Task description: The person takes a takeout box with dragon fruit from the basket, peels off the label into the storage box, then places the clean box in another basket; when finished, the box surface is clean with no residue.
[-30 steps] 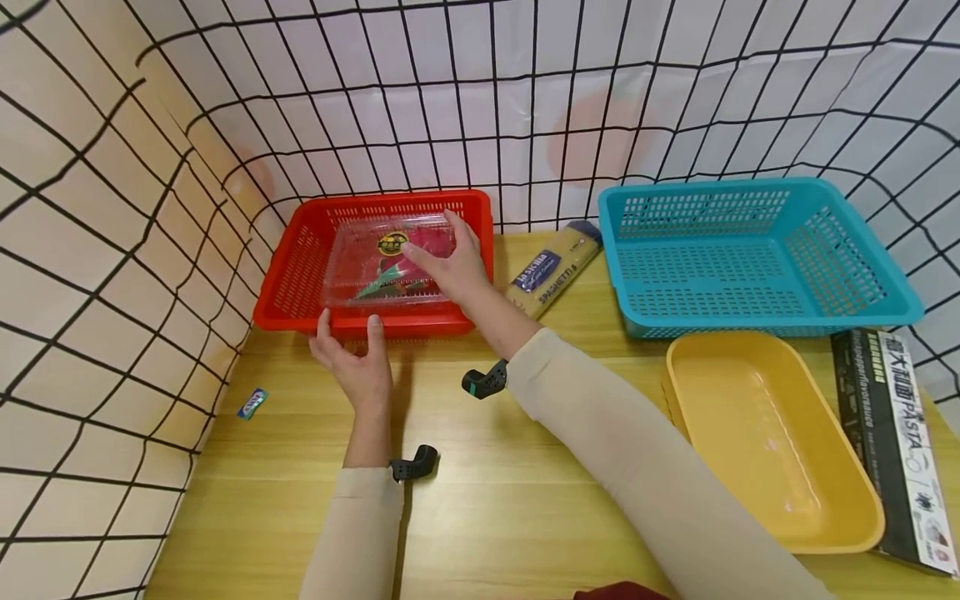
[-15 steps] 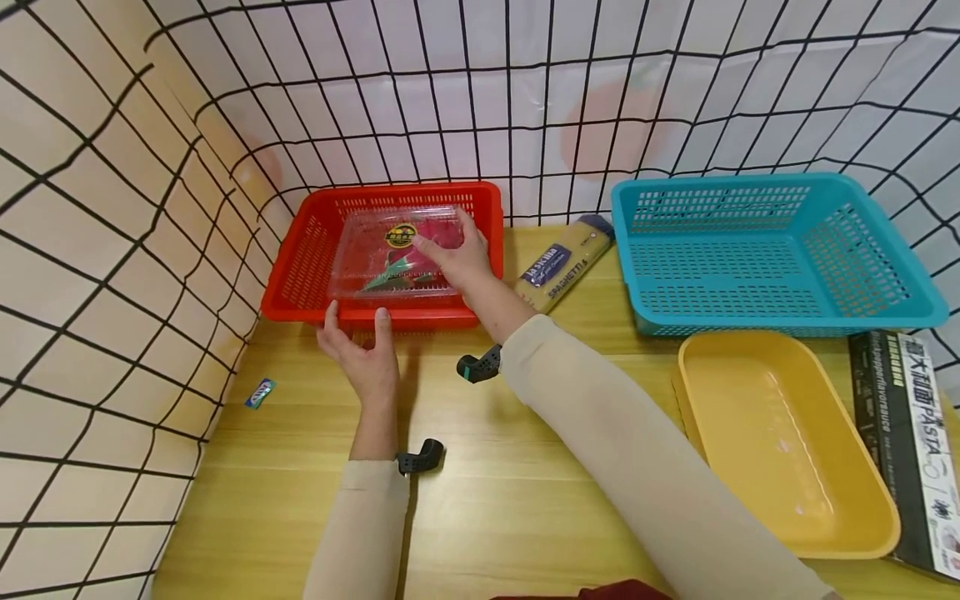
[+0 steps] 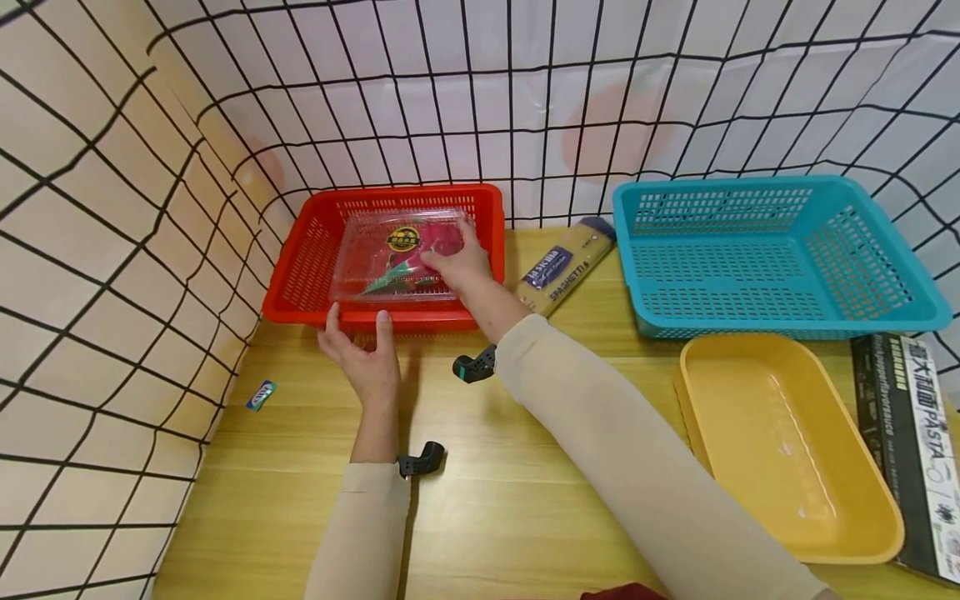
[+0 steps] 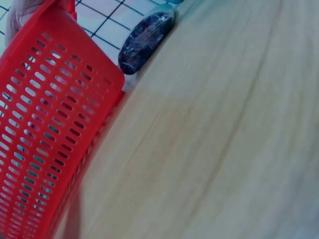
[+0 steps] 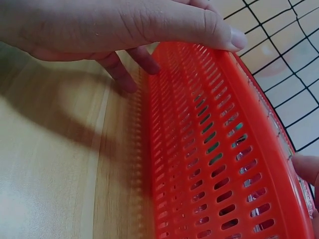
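Note:
A clear plastic fruit box point(image 3: 360, 262) with a black-and-gold label lies in the red basket point(image 3: 300, 275). Something pink and green, looking like a dragon fruit, shows through its lid. My right hand point(image 3: 463, 265) rests over the box's right end, thumb on the lid and fingers at the far right edge; some fingertips are hidden. My left hand point(image 3: 367, 358) is at the basket's front side. In the right wrist view, the left thumb point(image 5: 219, 35) touches the rim while the other fingers reach toward the outer wall. The right thumb point(image 5: 305, 167) shows at that view's edge.
A spaghetti pack point(image 3: 566, 267) lies between the red basket and a blue basket point(image 3: 780, 321). Nearer stand a yellow tray point(image 3: 780, 450) and a black-and-white pasta box point(image 3: 907, 450). A small packet point(image 3: 261, 395) lies at left. Black wire mesh point(image 3: 528, 133) borders the table.
My right thumb has shifted right across the lid, closer to the fingers. The box keeps its place in the red basket, and my left hand stays at the rim. The head view shifted slightly.

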A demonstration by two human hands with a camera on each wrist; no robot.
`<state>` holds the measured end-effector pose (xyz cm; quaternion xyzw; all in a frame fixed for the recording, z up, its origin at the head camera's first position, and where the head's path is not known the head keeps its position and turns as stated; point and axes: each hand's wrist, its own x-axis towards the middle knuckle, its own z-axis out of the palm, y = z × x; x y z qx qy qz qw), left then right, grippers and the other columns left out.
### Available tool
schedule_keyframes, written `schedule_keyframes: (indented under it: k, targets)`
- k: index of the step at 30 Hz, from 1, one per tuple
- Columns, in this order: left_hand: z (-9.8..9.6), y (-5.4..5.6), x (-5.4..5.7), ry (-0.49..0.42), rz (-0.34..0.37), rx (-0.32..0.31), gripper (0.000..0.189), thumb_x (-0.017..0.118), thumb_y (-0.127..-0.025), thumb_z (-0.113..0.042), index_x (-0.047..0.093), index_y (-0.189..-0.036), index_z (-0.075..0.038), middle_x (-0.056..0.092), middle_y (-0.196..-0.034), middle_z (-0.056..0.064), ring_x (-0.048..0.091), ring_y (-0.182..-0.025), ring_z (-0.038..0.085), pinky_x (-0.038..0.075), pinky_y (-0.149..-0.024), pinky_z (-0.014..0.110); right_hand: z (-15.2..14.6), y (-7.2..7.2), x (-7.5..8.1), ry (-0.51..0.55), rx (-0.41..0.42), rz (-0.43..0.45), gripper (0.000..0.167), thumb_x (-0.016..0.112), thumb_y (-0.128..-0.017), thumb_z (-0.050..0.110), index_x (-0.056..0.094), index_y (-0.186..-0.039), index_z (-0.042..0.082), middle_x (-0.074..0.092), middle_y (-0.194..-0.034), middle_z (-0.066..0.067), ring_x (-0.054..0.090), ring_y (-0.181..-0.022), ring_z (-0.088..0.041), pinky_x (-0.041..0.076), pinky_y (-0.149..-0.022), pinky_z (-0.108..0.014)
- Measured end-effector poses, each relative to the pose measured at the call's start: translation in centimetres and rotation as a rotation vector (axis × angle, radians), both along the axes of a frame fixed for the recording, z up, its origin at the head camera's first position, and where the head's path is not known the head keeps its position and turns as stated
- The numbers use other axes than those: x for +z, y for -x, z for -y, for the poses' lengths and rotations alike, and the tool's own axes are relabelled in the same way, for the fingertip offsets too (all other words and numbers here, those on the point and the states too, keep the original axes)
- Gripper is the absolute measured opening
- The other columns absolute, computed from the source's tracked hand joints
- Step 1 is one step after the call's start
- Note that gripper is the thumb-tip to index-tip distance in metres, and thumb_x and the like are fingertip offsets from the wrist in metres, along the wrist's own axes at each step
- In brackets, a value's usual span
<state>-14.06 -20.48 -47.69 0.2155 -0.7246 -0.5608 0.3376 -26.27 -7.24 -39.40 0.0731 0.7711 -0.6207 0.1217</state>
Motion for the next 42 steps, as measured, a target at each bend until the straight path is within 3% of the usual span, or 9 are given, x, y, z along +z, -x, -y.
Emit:
schedule_keyframes:
  k: [15, 31, 42]
  targets:
    - [-0.07, -0.07, 0.08, 0.006, 0.012, 0.002, 0.071, 0.072, -0.093, -0.043, 0.036, -0.151, -0.027, 0.011, -0.165, 0.014, 0.014, -0.157, 0.034, 0.023, -0.126, 0.058, 0.26, -0.18, 0.02, -0.072, 0.021, -0.015, 0.076, 0.077, -0.091, 0.027, 0.038, -0.156, 0.03, 0.041, -0.155, -0.012, 0.037, -0.14, -0.032, 0.041, -0.117, -0.05]
    - [-0.09, -0.23, 0.13, -0.017, 0.027, -0.004, 0.072, 0.072, -0.092, -0.045, 0.036, -0.152, -0.028, 0.007, -0.167, 0.015, 0.017, -0.156, 0.037, 0.025, -0.124, 0.06, 0.3, -0.61, 0.29, -0.04, 0.004, -0.012, 0.065, 0.077, -0.092, 0.026, 0.047, -0.15, 0.029, 0.045, -0.147, -0.013, 0.041, -0.134, -0.03, 0.05, -0.107, -0.046]
    - [-0.1, -0.23, 0.18, -0.011, 0.023, 0.003, 0.072, 0.072, -0.092, -0.047, 0.037, -0.152, -0.029, 0.008, -0.167, 0.015, 0.012, -0.157, 0.038, 0.023, -0.124, 0.062, 0.42, -0.85, 0.87, -0.126, 0.028, -0.068, 0.064, 0.078, -0.09, 0.03, 0.049, -0.147, 0.031, 0.045, -0.143, -0.015, 0.042, -0.13, -0.029, 0.055, -0.1, -0.043]
